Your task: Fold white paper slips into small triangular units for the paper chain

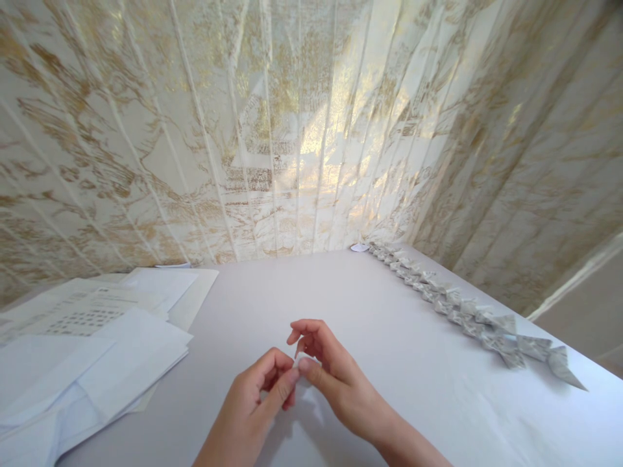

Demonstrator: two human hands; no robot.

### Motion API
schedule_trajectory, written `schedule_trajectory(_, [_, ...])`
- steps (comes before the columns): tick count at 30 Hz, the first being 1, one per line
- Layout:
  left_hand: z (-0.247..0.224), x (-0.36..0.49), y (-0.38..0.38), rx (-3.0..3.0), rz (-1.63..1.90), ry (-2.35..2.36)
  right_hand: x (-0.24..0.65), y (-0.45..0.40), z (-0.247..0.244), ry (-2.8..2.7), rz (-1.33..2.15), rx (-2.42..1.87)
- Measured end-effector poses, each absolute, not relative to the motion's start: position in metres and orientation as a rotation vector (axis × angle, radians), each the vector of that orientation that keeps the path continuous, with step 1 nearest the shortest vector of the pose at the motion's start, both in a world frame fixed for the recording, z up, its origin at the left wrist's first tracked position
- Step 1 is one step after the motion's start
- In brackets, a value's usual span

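Between my two hands is a small piece of white paper (304, 358), mostly hidden by the fingers, so its full shape does not show. My left hand (265, 389) pinches its left side with thumb and fingertips. On the other side, my right hand (335, 370) has its thumb pressed on the paper, with its index and other fingers curled above and behind it. The thumbs nearly meet. Both hands are held a little above the white table (272, 292), where their shadows fall.
At the left lies an overlapping pile of white paper sheets (141, 350), some printed. Along the right edge runs a long row of folded grey paper pieces (452, 308). A small white object (359, 248) sits at the row's far end. Patterned curtains (204, 143) hang behind the table.
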State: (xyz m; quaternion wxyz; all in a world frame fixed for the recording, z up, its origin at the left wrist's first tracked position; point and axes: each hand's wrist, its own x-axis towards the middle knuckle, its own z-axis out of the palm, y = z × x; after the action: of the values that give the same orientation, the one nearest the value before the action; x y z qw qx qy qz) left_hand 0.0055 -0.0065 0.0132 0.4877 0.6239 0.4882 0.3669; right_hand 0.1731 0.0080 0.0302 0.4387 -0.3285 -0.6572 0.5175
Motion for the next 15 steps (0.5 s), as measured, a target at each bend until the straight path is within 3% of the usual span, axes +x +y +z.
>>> schedule_trajectory(7, [0.015, -0.002, -0.003, 1.474, 0.978, 1.25, 0.174, 0.018, 0.027, -1.629, 1.4, -0.942])
schedule_trajectory(15, [0.015, -0.001, -0.005, 1.52, 0.93, 1.324, 0.17, 0.017, 0.022, -1.607, 1.267, -1.136])
